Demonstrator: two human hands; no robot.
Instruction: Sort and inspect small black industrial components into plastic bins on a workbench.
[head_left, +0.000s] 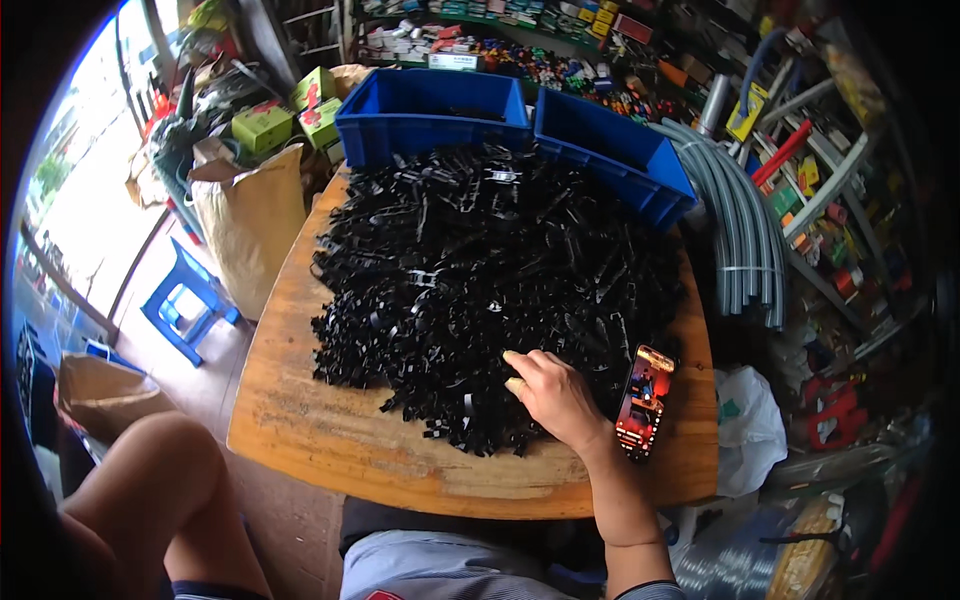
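Observation:
A wide heap of small black plastic parts [470,250] covers most of the wooden table [290,430]. Over the heap's near right side is my right hand [555,395], its forearm rising from the lower edge. Thumb and forefinger point left with a gap between them, and I see nothing held there. Both tips have pale yellowish coverings. The other fingers are partly curled and hard to make out. Just right of this hand, a phone [645,400] with a lit screen lies on the table. My left hand is out of the picture.
Two blue bins [430,128] [620,150] stand behind the heap. A brown paper sack [250,220] and a blue stool [185,300] are left of the table, near a bare bent knee [170,470]. Grey hoses [745,230] and a white plastic bag [750,430] lie to the right.

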